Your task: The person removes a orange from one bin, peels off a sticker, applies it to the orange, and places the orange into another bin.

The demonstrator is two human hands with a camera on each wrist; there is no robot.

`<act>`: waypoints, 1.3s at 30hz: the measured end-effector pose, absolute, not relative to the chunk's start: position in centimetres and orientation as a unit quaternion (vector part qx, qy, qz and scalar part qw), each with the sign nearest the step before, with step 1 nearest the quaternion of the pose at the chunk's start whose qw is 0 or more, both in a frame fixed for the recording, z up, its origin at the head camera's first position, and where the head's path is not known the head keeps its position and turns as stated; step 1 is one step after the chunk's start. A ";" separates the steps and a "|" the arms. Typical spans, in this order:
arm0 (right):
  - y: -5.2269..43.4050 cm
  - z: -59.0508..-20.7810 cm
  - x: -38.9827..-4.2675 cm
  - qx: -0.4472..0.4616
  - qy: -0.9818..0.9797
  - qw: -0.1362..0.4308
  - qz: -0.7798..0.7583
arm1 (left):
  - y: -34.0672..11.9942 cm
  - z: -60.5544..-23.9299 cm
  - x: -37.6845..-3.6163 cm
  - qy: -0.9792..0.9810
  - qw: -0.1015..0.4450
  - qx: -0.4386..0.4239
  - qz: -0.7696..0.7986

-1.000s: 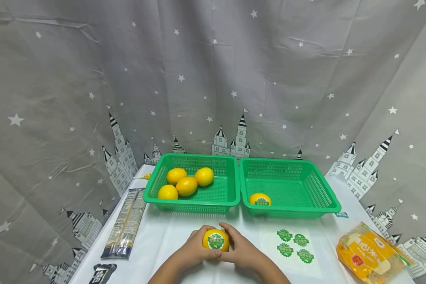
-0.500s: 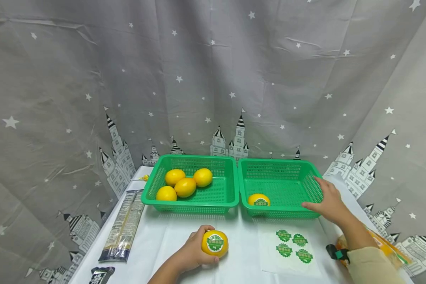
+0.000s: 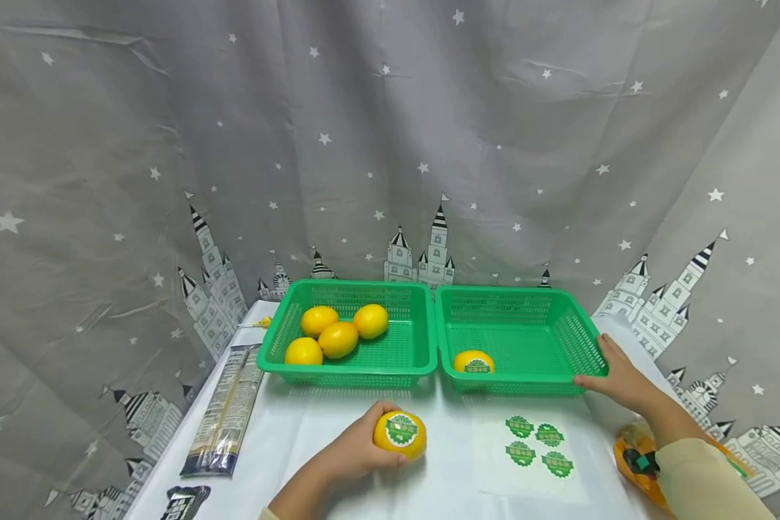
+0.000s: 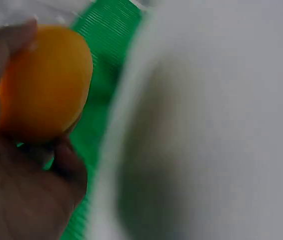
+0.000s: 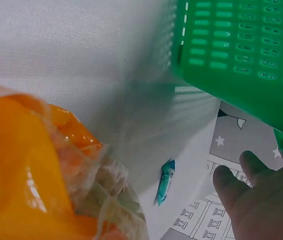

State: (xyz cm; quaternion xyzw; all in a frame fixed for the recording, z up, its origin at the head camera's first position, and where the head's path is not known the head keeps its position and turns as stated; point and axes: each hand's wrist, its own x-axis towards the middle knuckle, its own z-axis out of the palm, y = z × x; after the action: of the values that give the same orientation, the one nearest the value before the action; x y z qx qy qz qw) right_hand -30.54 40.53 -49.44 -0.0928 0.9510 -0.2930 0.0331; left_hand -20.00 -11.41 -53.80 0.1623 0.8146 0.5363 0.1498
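My left hand (image 3: 354,455) curls round a smooth, round yellow lemon (image 3: 400,435) w/ a scalloped green sticker, at 6 o'clock on the white cloth. My right hand (image 3: 614,381) grips the near-right corner of the perforated green plastic basket (image 3: 526,339) at 3 o'clock, thumb along its front rim. A crinkly orange bag (image 5: 36,170) lies just below.

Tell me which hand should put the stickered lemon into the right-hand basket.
Left, probably. The left hand already grips the stickered lemon on the table, while the right hand is busy at the right basket's near corner rim, apparently steadying it.
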 end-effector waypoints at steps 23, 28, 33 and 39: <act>40.8 -49.4 -30.6 -0.067 0.949 0.050 -0.304 | 2.9 -47.2 -39.6 0.942 0.045 0.199 0.266; 40.7 -49.5 -30.6 -0.062 0.952 0.049 -0.296 | 3.3 -47.7 -40.3 0.971 0.050 0.169 0.160; 40.8 -49.7 -30.6 -0.057 0.952 0.047 -0.298 | 4.0 -47.8 -41.2 0.978 0.087 0.167 0.094; 40.7 -49.5 -30.8 -0.059 0.950 0.039 -0.305 | 4.8 -47.6 -42.1 0.979 0.131 0.148 0.044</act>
State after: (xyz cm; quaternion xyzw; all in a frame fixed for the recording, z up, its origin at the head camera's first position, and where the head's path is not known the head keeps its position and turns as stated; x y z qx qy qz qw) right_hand -30.80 40.75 -49.49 -0.0590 0.9498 -0.3047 0.0388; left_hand -42.10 4.78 -47.57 0.1483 0.9792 0.0439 0.1314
